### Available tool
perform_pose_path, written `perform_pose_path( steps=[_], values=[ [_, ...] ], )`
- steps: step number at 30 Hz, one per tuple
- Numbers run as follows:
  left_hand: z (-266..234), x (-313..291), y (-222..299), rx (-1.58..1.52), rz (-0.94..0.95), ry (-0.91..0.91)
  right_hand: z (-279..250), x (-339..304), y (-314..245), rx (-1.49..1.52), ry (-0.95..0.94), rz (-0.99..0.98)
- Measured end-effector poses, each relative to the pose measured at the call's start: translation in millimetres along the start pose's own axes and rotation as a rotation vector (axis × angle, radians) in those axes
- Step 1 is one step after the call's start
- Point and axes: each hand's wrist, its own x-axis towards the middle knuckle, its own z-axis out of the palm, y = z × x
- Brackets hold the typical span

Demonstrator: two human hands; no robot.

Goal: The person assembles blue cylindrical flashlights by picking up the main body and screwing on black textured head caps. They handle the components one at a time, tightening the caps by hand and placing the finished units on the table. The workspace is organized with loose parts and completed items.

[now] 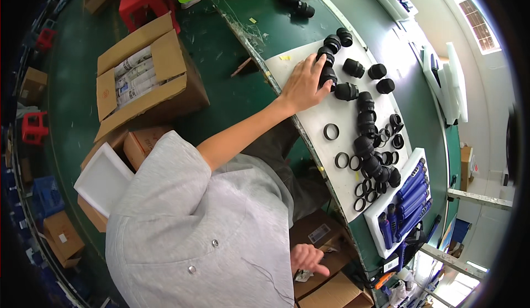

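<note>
My left hand (pixel 303 84) reaches across the white sheet (pixel 309 115) on the table, palm down. Its thumb and fingers are round a black ribbed cylindrical part (pixel 328 76) that stands in a line of similar ones. Close by on the right are more black cylindrical parts, one of them (pixel 346 91) just past the thumb. Lower on the sheet lie several thin black rings (pixel 331 131) and a crooked row of black parts (pixel 365 123). Low in the view, beside the table edge, my right hand (pixel 309 258) is empty, its fingers loosely bent and apart.
A white foam tray (pixel 372 219) of blue cylinders (pixel 411 192) lies at the table's near right. An open carton (pixel 138 112) with paper-wrapped items stands on the floor to the left, beside a red stool (pixel 141 1). Other cartons (pixel 331 291) sit below the table edge.
</note>
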Motion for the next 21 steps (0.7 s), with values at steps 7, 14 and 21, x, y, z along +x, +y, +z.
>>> perform_pose_path(
  steps=[7, 14, 21],
  values=[
    [11.3, -0.5, -9.0, -0.019, 0.046, 0.051, 119.2, 81.7, -96.0, -0.686, -0.711, 0.039],
    [4.2, 7.3, -13.1, -0.084, 0.060, 0.027, 252.9, 111.8, -148.3, -1.198, -1.014, 0.294],
    [8.5, 3.2, -8.2, -0.151, -0.087, -0.073, 106.2, 147.4, -147.3, -0.961, -0.580, 0.598]
  ],
)
